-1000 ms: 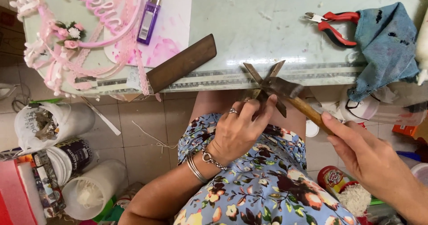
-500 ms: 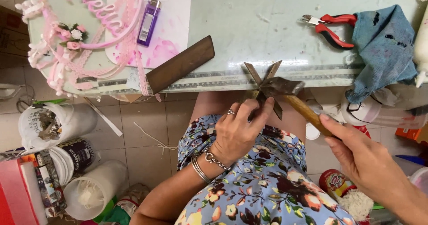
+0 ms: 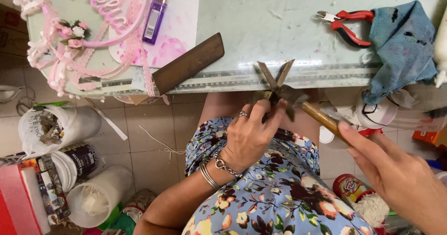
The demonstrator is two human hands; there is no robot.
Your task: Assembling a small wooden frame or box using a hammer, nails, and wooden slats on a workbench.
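Observation:
My left hand (image 3: 249,139), with a ring and bracelets, grips a pair of dark metal scissors (image 3: 274,77) just below the table's front edge. Its two blades spread open in a V over the glass edge. My right hand (image 3: 396,177) holds the wooden handle of a hammer (image 3: 321,116) at lower right. The hammer's metal head rests at the scissors' pivot, beside my left fingers. My lap in a blue floral dress (image 3: 279,198) lies underneath.
On the pale green table (image 3: 260,25) lie a dark wooden block (image 3: 188,63), a purple lighter (image 3: 153,12), red-handled pliers (image 3: 347,23), a blue cloth (image 3: 402,44) and a pink lace hoop with flowers (image 3: 88,30). White buckets (image 3: 56,128) and a round can (image 3: 351,186) stand on the tiled floor.
The hammer head has shifted slightly at the scissors' pivot. Both hands keep their grip and stay nearly where they were.

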